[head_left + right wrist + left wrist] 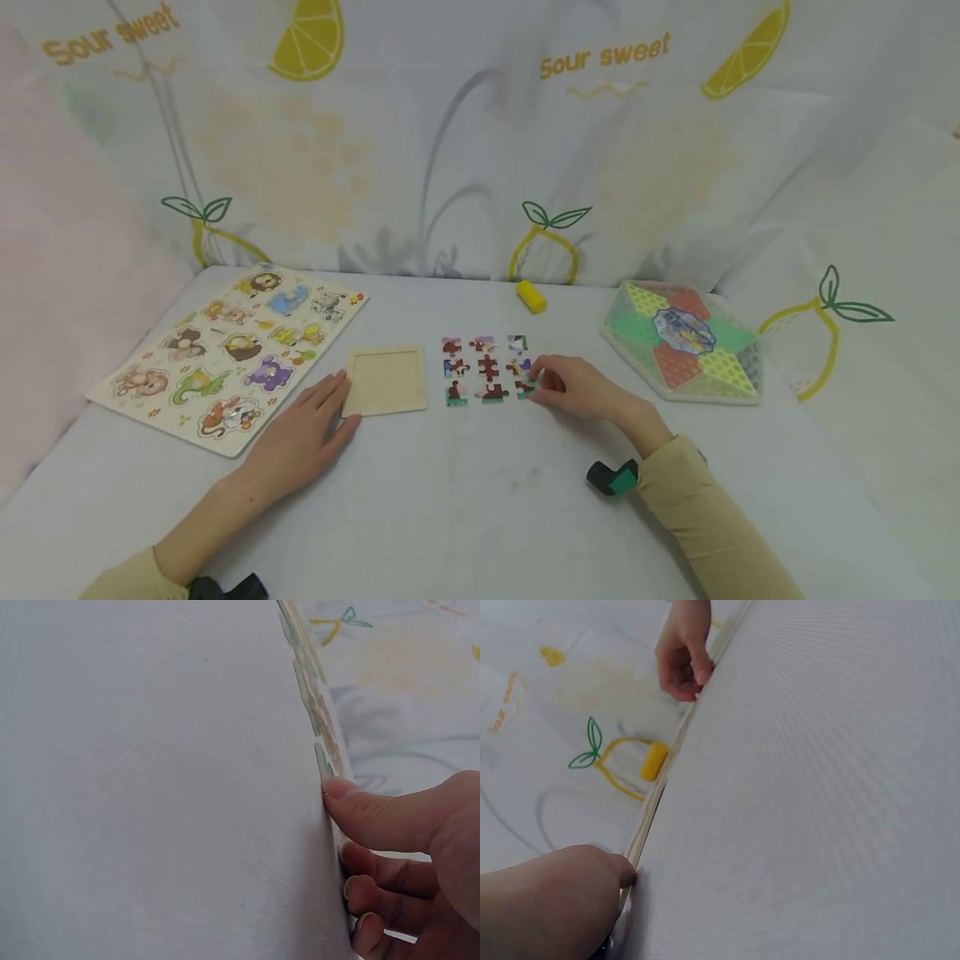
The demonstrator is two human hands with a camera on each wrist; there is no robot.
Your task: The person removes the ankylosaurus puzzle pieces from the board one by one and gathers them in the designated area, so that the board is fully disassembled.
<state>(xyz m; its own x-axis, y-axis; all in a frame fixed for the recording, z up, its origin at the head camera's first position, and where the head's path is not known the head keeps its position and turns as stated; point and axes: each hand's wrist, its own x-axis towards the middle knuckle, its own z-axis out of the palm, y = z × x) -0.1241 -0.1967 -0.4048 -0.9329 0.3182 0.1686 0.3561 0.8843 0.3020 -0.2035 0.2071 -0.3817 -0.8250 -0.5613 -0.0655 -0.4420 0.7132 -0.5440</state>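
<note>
My left hand (302, 433) lies flat on the table, its fingers along the left side of a square wooden puzzle tray (387, 408) and its thumb by the lower left corner. Right of the tray, small jigsaw pieces (488, 367) in brown, green and purple are laid out in rows with gaps. At the lower right of these rows, my right hand (573, 388) pinches a jigsaw piece (523, 389) between thumb and forefinger. In the right wrist view the thumb (382, 817) meets a piece's edge, while the other fingers curl below; the forefinger is mostly hidden.
An animal picture board (168, 358) lies on the left. A hexagonal game box (637, 350) with coloured triangles sits on the right. Behind the pieces lies a yellow cylinder (532, 297). Black wrist mounts (611, 478) are beside both forearms. A lemon-print curtain (420, 125) hangs behind the table.
</note>
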